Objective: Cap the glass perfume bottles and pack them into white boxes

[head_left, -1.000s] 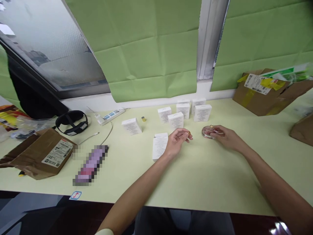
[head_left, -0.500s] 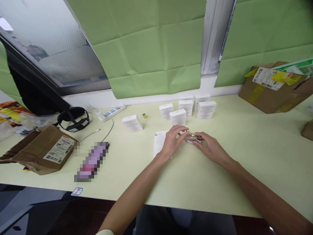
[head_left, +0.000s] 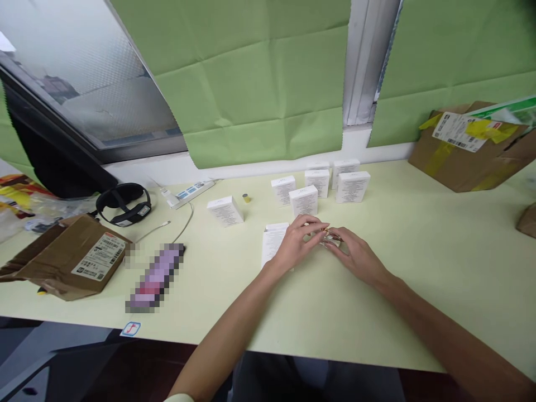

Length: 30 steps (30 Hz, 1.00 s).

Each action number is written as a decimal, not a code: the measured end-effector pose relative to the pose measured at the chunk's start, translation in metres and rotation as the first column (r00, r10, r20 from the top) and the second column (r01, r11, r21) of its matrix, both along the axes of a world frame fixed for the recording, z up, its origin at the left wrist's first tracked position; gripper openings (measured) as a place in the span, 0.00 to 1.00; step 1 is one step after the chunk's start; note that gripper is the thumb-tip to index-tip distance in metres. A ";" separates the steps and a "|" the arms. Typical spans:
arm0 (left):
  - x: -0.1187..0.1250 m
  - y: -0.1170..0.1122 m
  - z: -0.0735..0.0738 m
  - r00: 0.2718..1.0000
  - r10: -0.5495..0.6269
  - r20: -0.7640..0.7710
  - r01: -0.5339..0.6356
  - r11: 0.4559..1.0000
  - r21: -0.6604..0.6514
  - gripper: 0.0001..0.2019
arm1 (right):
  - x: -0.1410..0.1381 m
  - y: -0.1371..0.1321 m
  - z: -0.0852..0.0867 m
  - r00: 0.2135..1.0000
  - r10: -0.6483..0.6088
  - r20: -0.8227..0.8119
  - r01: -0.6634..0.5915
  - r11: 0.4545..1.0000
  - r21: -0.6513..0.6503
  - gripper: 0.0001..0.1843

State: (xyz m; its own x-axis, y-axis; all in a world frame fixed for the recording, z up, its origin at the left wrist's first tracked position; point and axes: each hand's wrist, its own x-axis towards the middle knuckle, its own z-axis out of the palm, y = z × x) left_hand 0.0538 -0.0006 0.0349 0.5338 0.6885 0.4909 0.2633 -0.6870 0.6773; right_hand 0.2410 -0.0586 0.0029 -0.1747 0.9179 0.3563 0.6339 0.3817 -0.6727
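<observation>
A small clear glass perfume bottle with gold at its neck is between my hands, low over the table. My right hand grips its right side with thumb and fingers. Pinched in the fingertips of my left hand is a small gold cap, at the bottle's neck; fingers partly cover both, so I cannot tell whether the cap is seated. Beside my left wrist lies a white carton, its top end seemingly open and its right side hidden by the hand.
Several white printed cartons stand behind my hands, with another carton further left near a small yellow cylinder. Cardboard boxes, a headset, a power strip and a blurred purple item occupy the sides.
My left hand has brought the gold cap right to the bottle's neck, where a gap showed before. My right hand and the bottle have shifted slightly left.
</observation>
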 end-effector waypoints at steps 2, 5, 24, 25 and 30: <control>-0.002 0.001 0.001 0.999 -0.038 -0.007 0.037 0.999 -0.034 0.13 | 0.001 0.001 -0.001 1.000 0.016 -0.023 -0.017 1.000 -0.024 0.16; -0.004 0.003 0.002 0.997 -0.070 -0.017 0.069 0.996 -0.064 0.13 | 0.004 0.003 -0.002 0.998 0.047 -0.051 -0.050 0.997 -0.060 0.18; -0.006 0.007 0.002 0.991 -0.126 -0.038 0.123 0.991 -0.059 0.14 | 0.010 0.011 -0.007 0.951 0.191 -0.245 -0.224 0.967 -0.119 0.20; -0.006 0.007 0.002 0.991 -0.129 -0.038 0.127 0.990 -0.063 0.14 | 0.010 0.011 -0.008 0.949 0.196 -0.247 -0.231 0.966 -0.119 0.20; -0.006 0.006 0.004 0.990 -0.137 -0.045 0.133 0.988 -0.085 0.14 | 0.011 0.013 -0.008 0.942 0.213 -0.259 -0.250 0.961 -0.116 0.18</control>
